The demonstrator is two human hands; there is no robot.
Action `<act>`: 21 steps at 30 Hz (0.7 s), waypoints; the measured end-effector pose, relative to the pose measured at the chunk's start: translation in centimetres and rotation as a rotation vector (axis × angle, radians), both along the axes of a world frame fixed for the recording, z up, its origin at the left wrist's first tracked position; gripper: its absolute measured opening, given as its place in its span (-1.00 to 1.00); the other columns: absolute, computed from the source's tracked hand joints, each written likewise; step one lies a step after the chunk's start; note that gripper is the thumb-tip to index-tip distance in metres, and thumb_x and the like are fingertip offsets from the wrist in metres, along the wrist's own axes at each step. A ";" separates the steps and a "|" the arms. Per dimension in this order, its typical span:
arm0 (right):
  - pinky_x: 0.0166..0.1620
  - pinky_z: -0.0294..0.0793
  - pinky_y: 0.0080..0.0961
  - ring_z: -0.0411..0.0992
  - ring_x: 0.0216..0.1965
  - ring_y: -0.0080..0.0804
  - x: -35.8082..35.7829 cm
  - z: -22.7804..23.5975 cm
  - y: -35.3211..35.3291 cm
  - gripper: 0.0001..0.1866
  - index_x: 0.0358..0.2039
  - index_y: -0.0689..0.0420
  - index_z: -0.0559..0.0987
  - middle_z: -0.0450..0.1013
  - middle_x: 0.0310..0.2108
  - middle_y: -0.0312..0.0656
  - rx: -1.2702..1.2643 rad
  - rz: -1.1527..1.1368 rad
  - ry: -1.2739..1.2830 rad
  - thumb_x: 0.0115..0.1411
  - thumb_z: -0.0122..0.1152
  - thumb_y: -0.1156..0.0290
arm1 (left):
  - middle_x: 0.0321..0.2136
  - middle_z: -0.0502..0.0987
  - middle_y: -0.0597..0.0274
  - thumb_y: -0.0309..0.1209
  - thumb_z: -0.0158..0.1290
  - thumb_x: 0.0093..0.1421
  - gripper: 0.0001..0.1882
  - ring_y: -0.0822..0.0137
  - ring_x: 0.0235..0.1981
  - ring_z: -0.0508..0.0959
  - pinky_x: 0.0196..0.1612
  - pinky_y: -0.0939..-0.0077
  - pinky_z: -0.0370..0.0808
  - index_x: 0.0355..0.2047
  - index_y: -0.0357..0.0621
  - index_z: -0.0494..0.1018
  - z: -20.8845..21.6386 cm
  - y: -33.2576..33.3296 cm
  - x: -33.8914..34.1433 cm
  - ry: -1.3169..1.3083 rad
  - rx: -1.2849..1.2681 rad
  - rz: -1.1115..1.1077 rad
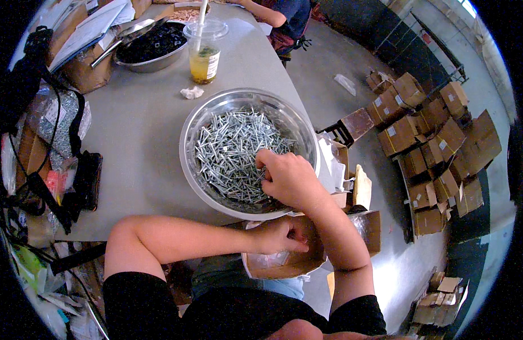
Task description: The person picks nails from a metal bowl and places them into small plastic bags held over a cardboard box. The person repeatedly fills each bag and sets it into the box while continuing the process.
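A large metal bowl [189, 170] full of loose silver screws [238, 147] stands at the table's near right edge. My right hand [291, 177] is at the right side of the heap, its fingers curled down against the screws. What its fingertips hold, if anything, is hidden. Below the bowl, my left hand [278, 235] hangs over an open cardboard box [306, 262], fingers bent inward and closed. I cannot make out anything in them. Clear plastic shows inside the box.
On the grey table [137, 130] are a plastic drink cup [205, 56], a crumpled tissue [191, 92] and a bowl of black pieces [154, 48]. Bags and cables crowd the left. Cardboard boxes [437, 147] stand stacked at right. A person [284, 17] sits at the far end.
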State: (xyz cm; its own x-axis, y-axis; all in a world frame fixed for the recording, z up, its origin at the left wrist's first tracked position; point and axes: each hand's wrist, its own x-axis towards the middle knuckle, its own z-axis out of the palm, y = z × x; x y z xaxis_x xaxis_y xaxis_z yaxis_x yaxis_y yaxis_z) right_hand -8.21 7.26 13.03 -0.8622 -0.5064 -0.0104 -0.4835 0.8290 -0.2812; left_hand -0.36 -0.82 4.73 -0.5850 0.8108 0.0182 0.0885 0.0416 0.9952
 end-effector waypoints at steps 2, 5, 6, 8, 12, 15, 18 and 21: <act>-0.33 0.48 -0.26 0.50 -0.47 -0.09 0.2 0.7 -0.3 -0.75 -0.34 0.09 0.47 0.50 -0.56 -0.15 0.009 -0.009 -0.017 -0.10 0.22 0.48 | -0.44 0.53 0.16 -0.14 0.24 0.05 -0.62 0.32 -0.39 0.49 -0.26 0.45 0.41 -0.38 -0.23 0.46 -1.7 0.7 0.5 -0.018 0.214 0.100; -0.34 0.49 -0.36 0.51 -0.46 -0.19 0.9 2.2 0.8 -0.73 -0.29 0.11 0.50 0.51 -0.53 -0.16 -0.212 -0.019 -0.047 -0.08 0.22 0.55 | -0.49 0.49 0.14 -0.09 0.23 0.04 -0.60 0.28 -0.41 0.48 -0.30 0.40 0.40 -0.41 -0.19 0.44 -2.6 0.9 0.1 0.125 0.104 0.102; -0.33 0.49 -0.40 0.51 -0.45 -0.23 1.6 2.8 1.4 -0.72 -0.29 0.12 0.50 0.52 -0.51 -0.18 -0.336 -0.023 -0.080 -0.08 0.22 0.57 | -0.49 0.48 0.13 -0.08 0.23 0.04 -0.60 0.28 -0.41 0.48 -0.30 0.40 0.40 -0.42 -0.18 0.44 -2.6 0.8 0.1 0.115 0.070 0.083; -0.33 0.48 -0.46 0.51 -0.44 -0.31 3.5 3.7 3.2 -0.70 -0.28 0.13 0.52 0.52 -0.46 -0.21 -0.582 -0.031 -0.150 -0.09 0.24 0.63 | -0.50 0.46 0.13 -0.05 0.22 0.04 -0.58 0.27 -0.42 0.47 -0.31 0.38 0.39 -0.42 -0.17 0.43 -2.7 0.6 0.2 0.092 0.003 0.046; -0.25 0.47 -0.42 0.50 -0.34 -0.31 7.4 3.2 7.1 -0.70 -0.29 0.12 0.54 0.53 -0.37 -0.25 -0.676 0.072 -0.172 -0.10 0.31 0.62 | -0.51 0.44 0.17 -0.12 0.28 -0.02 -0.59 0.31 -0.42 0.46 -0.30 0.37 0.39 -0.37 -0.17 0.43 -1.2 0.2 0.5 0.008 0.034 0.069; -0.14 0.46 -0.30 0.48 -0.25 -0.18 8.9 1.0 8.7 -0.71 -0.28 0.07 0.56 0.52 -0.32 -0.20 -0.654 0.120 -0.146 -0.07 0.37 0.49 | -0.46 0.47 0.19 -0.21 0.33 -0.06 -0.58 0.31 -0.39 0.47 -0.26 0.38 0.41 -0.31 -0.18 0.43 -0.8 0.4 0.5 -0.133 0.228 0.069; -0.02 0.37 -0.23 0.41 -0.16 -0.15 10.1 0.4 8.9 -0.72 -0.32 0.05 0.57 0.49 -0.28 -0.22 -0.632 0.083 -0.147 -0.11 0.39 0.47 | -0.39 0.51 0.17 -0.26 0.35 -0.07 -0.54 0.28 -0.33 0.50 -0.20 0.39 0.42 -0.23 -0.19 0.43 -0.9 0.3 0.5 -0.068 0.299 0.059; 0.01 0.34 -0.22 0.39 -0.13 -0.12 11.0 0.2 9.3 -0.71 -0.34 0.05 0.57 0.46 -0.21 -0.22 -0.532 0.102 -0.016 -0.16 0.39 0.46 | -0.31 0.52 0.13 -0.20 0.34 -0.06 -0.48 0.26 -0.27 0.51 -0.15 0.37 0.43 -0.18 -0.21 0.42 -0.9 0.0 0.3 0.168 0.235 0.047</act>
